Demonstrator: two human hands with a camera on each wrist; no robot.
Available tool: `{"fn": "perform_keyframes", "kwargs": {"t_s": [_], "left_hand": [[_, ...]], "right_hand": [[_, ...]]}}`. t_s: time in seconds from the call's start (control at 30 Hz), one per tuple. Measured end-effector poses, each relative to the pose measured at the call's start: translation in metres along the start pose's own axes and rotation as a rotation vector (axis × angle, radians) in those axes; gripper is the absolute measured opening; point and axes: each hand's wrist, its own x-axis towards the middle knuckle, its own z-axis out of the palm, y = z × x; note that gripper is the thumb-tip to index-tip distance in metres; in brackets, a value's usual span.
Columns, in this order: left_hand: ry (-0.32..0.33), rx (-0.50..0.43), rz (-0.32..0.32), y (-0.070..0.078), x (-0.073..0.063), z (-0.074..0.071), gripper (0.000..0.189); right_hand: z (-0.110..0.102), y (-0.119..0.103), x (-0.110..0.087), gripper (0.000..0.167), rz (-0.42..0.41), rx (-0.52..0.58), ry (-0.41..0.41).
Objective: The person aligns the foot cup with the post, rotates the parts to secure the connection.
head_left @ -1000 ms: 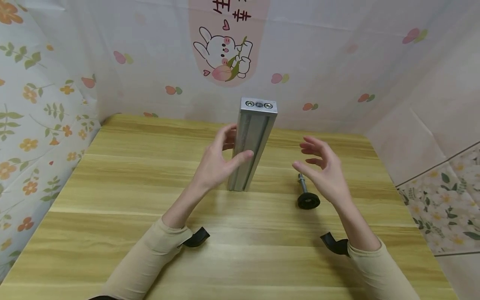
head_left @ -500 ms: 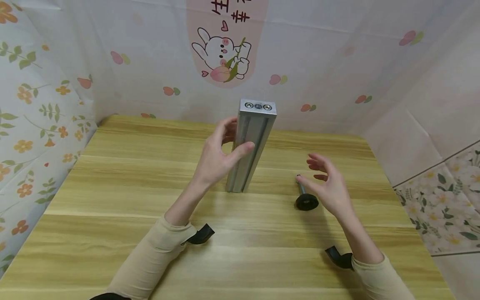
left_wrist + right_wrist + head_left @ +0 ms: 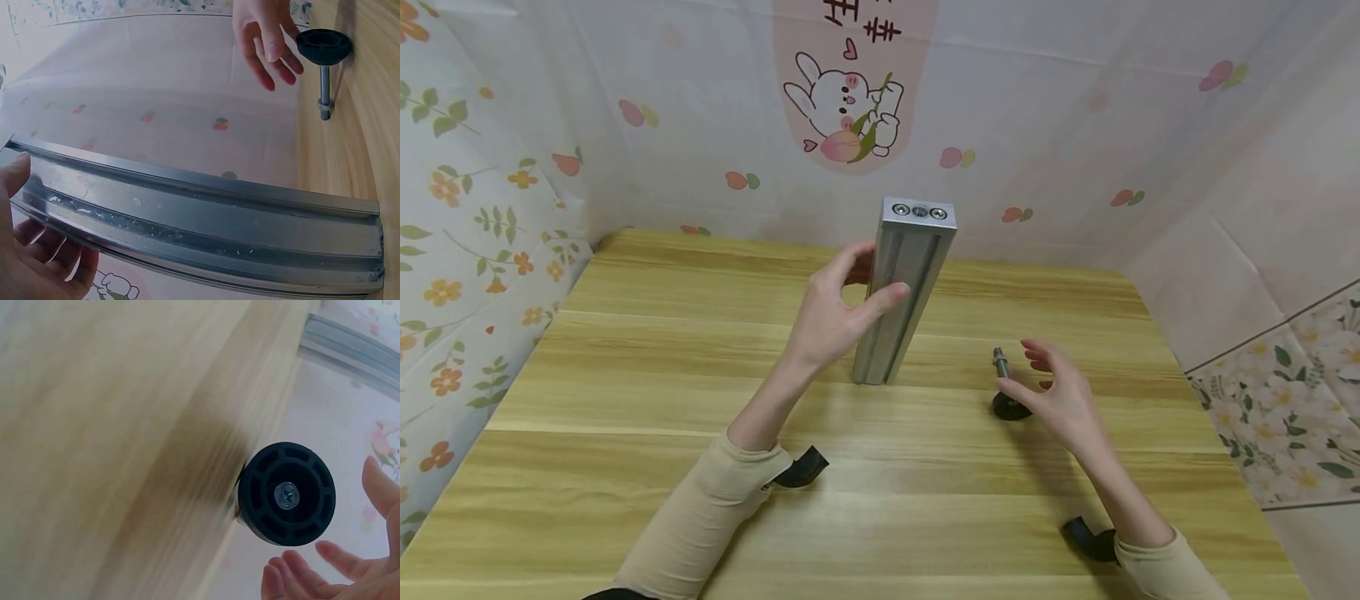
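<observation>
A silver aluminium profile stands upright on the table, its top end plate showing two screws with a hole between them. My left hand grips its upper part from the left, thumb across the front and fingers behind. On the right, a levelling foot lies on its side, with a black round base and a threaded metal stem carrying a nut. Around it hovers my right hand, fingers loosely bent and thumb apart from them. The right wrist view shows a gap between this hand and the base.
The wood-grain table carries both items. A white patterned sheet hangs behind it, and a floral sheet lines the left side. Tiles are on the right. A black curved piece sticks out by each cuff.
My right hand has moved down toward the levelling foot and now partly covers its base in the head view. My left hand keeps its hold on the profile, which stays upright.
</observation>
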Motion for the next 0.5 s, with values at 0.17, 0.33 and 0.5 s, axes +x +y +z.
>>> {"fn": "perform_keyframes", "kwargs": {"t_s": [0.17, 0.33, 0.5], "left_hand": [[-0.016, 0.019, -0.026, 0.0004, 0.0003, -0.0007, 0.046], [-0.023, 0.024, -0.053, 0.0, 0.0, -0.0013, 0.047], [-0.031, 0.033, -0.059, -0.0003, 0.0001, -0.0012, 0.047]], "right_hand": [[0.002, 0.0026, 0.0008, 0.086, 0.026, -0.024, -0.04], [0.0029, 0.004, 0.0011, 0.087, 0.056, -0.073, -0.088], [0.0039, 0.0068, 0.0009, 0.086, 0.064, -0.113, -0.127]]}}
